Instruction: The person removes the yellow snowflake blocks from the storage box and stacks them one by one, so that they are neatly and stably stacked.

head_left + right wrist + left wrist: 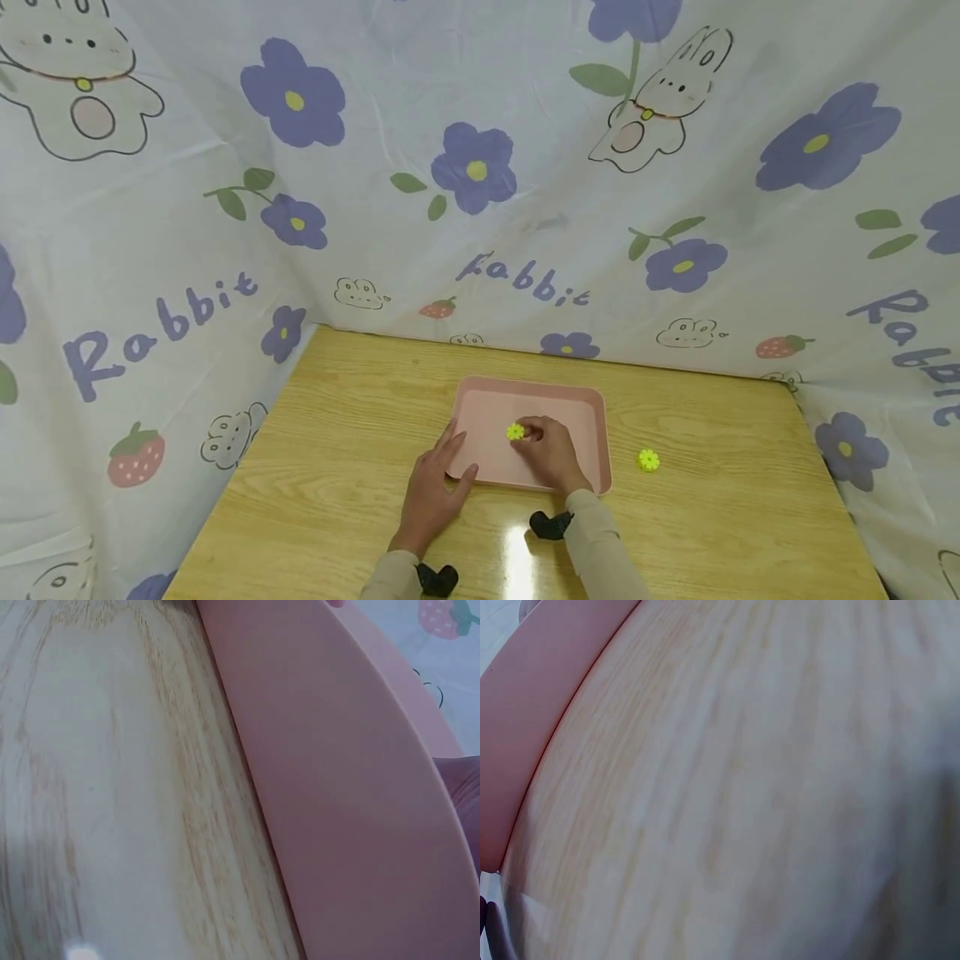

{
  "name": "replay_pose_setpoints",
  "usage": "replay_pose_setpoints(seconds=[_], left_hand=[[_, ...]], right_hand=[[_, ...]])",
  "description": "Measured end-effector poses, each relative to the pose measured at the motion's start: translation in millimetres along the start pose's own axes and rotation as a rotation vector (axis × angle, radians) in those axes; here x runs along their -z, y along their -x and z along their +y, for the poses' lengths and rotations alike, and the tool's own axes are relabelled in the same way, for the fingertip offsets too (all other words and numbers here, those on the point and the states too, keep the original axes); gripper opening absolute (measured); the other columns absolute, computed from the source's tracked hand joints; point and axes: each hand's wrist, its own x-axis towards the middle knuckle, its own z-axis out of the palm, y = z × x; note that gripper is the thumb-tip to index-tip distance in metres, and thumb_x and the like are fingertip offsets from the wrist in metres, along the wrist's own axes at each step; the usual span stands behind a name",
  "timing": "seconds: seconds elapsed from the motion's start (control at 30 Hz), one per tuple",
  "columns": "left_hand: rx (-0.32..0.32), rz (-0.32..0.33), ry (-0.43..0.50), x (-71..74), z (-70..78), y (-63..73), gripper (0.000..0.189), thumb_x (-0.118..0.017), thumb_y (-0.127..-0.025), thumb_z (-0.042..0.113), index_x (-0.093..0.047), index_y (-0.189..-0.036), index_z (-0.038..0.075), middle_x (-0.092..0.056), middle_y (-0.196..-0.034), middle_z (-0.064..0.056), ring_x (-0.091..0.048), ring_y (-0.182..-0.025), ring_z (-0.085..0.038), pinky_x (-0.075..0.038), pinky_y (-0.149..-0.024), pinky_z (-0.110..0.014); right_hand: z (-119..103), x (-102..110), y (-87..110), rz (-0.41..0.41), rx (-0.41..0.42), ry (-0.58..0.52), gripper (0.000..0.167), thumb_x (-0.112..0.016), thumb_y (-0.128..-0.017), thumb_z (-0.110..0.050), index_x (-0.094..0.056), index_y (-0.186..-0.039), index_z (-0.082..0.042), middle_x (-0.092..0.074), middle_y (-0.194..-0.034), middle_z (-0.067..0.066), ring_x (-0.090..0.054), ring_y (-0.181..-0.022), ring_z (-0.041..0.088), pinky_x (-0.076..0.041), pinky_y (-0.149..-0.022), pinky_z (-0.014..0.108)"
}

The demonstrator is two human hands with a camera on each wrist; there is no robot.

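Observation:
A pink rectangular tray (487, 408) lies on the wooden table. Over its inside, my right hand (551, 452) pinches a small neon-yellow flower-shaped piece (514, 432) between thumb and fingers. Whether that piece touches the tray floor I cannot tell. My left hand (432, 493) rests at the tray's left front corner, fingers extended along the rim. To the right of the tray, a second neon-yellow flower-shaped piece (648, 460) sits on the wood. Both wrist views show mostly the tray's outer wall (544, 712) (322, 787); the pieces are out of sight there.
The light wooden table (720, 500) runs back to a white cloth (555, 225) printed with rabbits, flowers and strawberries, hanging behind and on both sides. Black wrist straps (551, 525) show at both sleeves. Glare marks the table's front.

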Motion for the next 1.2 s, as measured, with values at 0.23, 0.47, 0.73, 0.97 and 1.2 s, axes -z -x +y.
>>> replay_pose_setpoints(seconds=[0.23,0.47,0.73,0.97,1.2], left_hand=[[0.0,0.005,-0.001,-0.4,0.6,-0.6,0.058,-0.065,-0.102,0.043,-0.055,-0.151,0.012,-0.036,-0.166,-0.001,-0.047,-0.144,-0.026,-0.041,-0.111,-0.059],[0.002,-0.004,0.007,-2.1,2.4,-0.9,0.057,-0.065,-0.102,0.041,-0.055,-0.151,0.012,-0.036,-0.166,-0.001,-0.046,-0.145,-0.024,-0.042,-0.11,-0.059],[0.001,0.003,-0.005,0.2,0.8,-3.1,0.057,-0.065,-0.102,0.041,-0.056,-0.15,0.012,-0.037,-0.166,-0.001,-0.048,-0.143,-0.024,-0.042,-0.11,-0.059],[-0.012,0.019,-0.012,1.4,2.4,-3.3,0.056,-0.068,-0.101,0.038,-0.057,-0.149,0.011,-0.039,-0.165,-0.003,-0.051,-0.141,-0.027,-0.043,-0.109,-0.059],[0.008,-0.005,0.011,2.9,3.8,-4.5,0.057,-0.067,-0.101,0.038,-0.055,-0.151,0.012,-0.037,-0.166,-0.002,-0.05,-0.142,-0.028,-0.041,-0.111,-0.059]], right_hand=[[0,4,3.3,-0.015,0.008,-0.018,0.03,-0.083,-0.089,-0.011,-0.076,-0.117,-0.003,-0.064,-0.091,0.001,-0.056,-0.078,0.014,-0.051,-0.07,0.027],[0,14,8.8,0.007,0.047,0.012,0.031,-0.083,-0.089,-0.015,-0.076,-0.119,-0.007,-0.064,-0.092,-0.002,-0.06,-0.081,0.012,-0.055,-0.075,0.028],[-11,47,17.1,0.056,0.081,0.041,0.03,-0.082,-0.09,-0.011,-0.076,-0.119,-0.007,-0.064,-0.096,0.002,-0.062,-0.084,0.014,-0.056,-0.077,0.033],[-4,81,25.9,0.151,0.059,0.056,0.034,-0.083,-0.089,-0.013,-0.075,-0.121,-0.006,-0.066,-0.1,0.004,-0.062,-0.084,0.016,-0.055,-0.076,0.032],[4,109,35.6,0.206,0.014,0.071,0.038,-0.084,-0.089,-0.014,-0.074,-0.124,-0.004,-0.066,-0.103,0.008,-0.063,-0.089,0.02,-0.053,-0.079,0.034]])
